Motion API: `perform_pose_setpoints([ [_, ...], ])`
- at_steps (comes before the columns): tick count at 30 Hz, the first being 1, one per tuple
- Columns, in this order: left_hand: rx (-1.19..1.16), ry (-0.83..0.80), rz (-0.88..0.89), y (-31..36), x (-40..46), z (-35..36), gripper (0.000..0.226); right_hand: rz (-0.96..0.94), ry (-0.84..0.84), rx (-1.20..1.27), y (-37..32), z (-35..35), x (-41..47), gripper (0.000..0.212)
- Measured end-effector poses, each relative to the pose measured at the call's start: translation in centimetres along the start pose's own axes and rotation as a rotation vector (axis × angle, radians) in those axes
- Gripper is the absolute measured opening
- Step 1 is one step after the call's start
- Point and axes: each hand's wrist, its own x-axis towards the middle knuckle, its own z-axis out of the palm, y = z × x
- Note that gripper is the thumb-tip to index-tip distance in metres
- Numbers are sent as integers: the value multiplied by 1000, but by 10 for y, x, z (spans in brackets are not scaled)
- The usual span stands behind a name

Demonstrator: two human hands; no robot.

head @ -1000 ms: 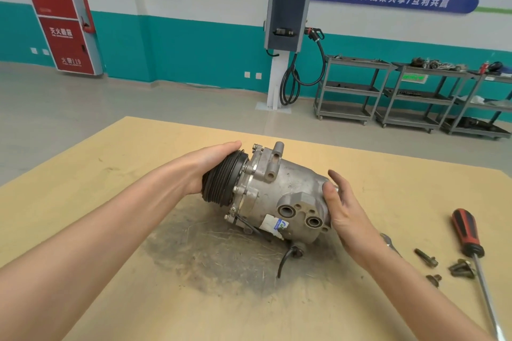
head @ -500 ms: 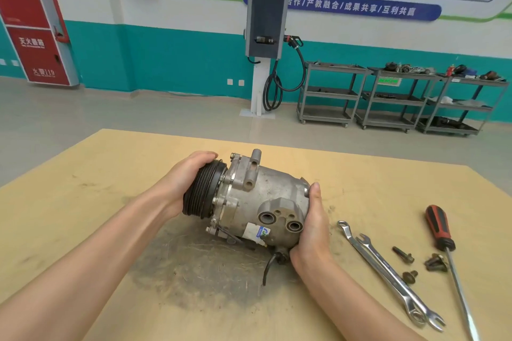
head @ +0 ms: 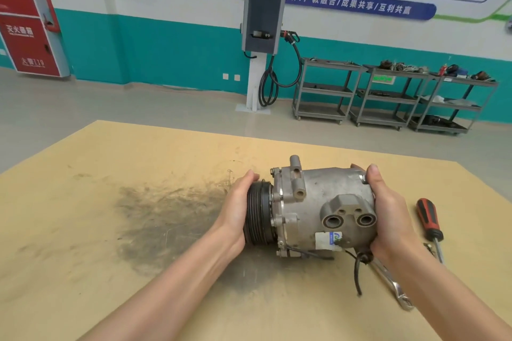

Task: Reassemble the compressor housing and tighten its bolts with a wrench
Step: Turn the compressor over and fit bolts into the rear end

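The grey metal compressor [head: 318, 202] lies on its side on the wooden table [head: 138, 152], its black ribbed pulley [head: 259, 217] pointing left and two round ports facing me. My left hand [head: 235, 210] cups the pulley end. My right hand [head: 388, 216] wraps the rear end of the housing, thumb over the top. A black wire [head: 357, 271] dangles from the underside. A silver wrench [head: 393, 285] lies on the table under my right wrist, partly hidden.
A red-and-black screwdriver [head: 429, 221] lies to the right of the compressor, with a small bolt [head: 429, 248] beside its shaft. A dark grease stain [head: 166, 216] covers the table left of the compressor. Grey shelf carts [head: 388, 97] stand by the far wall.
The compressor has shifted right on the table between my hands and turned so it lies more level. Loose bolts seen earlier are now hidden behind my right arm.
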Motion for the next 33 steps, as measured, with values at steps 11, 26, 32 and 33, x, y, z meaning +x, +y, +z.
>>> perform_pose_setpoints([
  [11, 40, 24, 66, -7, 3, 12, 26, -27, 13, -185, -29, 2, 3, 42],
  [26, 348, 143, 397, 14, -22, -29, 52, -146, -121, -810, -74, 79, 34, 55],
  [32, 379, 118, 443, 32, -14, -32, 56, -217, -215, -1080, -89, 122, 36, 46],
  [33, 394, 128, 443, 34, -11, -33, 55, -230, -232, -1136, -91, 130, 37, 43],
])
